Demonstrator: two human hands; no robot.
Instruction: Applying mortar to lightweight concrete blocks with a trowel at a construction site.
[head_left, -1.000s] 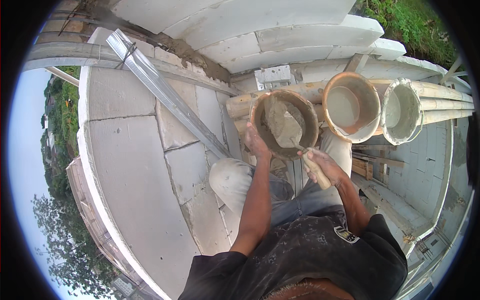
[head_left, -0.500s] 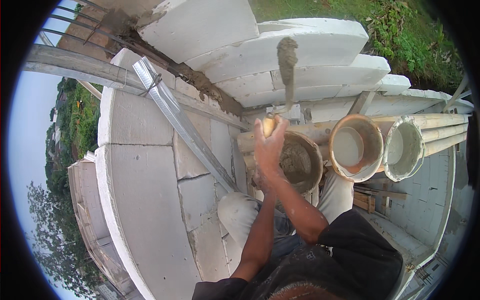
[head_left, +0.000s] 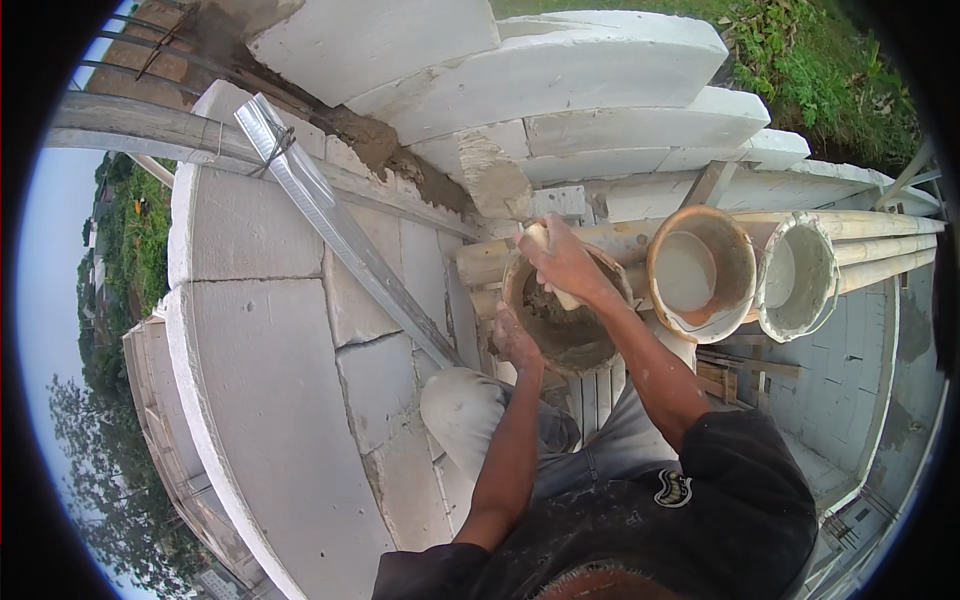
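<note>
My right hand (head_left: 570, 268) is closed round the pale wooden handle of a trowel (head_left: 495, 178). Grey mortar coats the blade, which points away from me in front of the white block wall. Under this hand stands a mortar bucket (head_left: 590, 350) with wet grey mortar inside. At the bucket's left rim is my left hand (head_left: 515, 340), its fingers curled against the edge and partly hidden.
Bamboo poles (head_left: 880, 250) run behind the buckets. To the right stand a brown bucket (head_left: 745, 285) and a mortar-smeared bucket (head_left: 822, 300), both holding cloudy liquid. A metal channel (head_left: 340, 230) leans across the left block wall (head_left: 270, 370). Light block courses (head_left: 600, 80) rise ahead.
The trowel has swung left and lower, its blade now broad to view. My hands have moved apart, the right over the bucket and the left at its rim. The view has shifted slightly.
</note>
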